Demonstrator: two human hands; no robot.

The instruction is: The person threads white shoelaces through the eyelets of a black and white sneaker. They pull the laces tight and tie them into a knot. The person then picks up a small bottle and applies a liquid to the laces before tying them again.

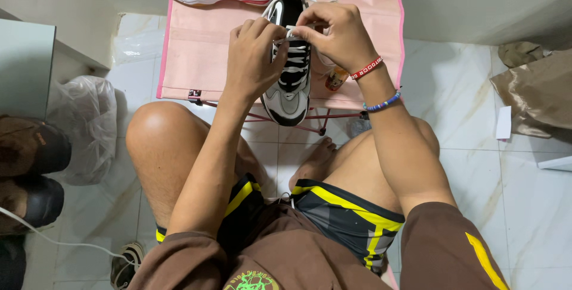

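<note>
Currently our left hand (pixel 253 58) and right hand (pixel 333 34) pinch the soft white lace (pixel 290 30) of a light, stiff-soled shoe (pixel 290 81), best steadied at its sides.

left hand (pixel 253 58): forearm stretched forward, fingers curled, tips pinched | right hand (pixel 333 34): wrist bent inward, fingers pinched, just beside the left | both arms reach out between bare, spread knees

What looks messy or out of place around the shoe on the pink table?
Nothing looks damaged or spilled. Both hands, left and right, pinch the white laces over the shoe, whose toe overhangs the near edge of the pink table. A crumpled plastic bag lies on the floor.
</note>
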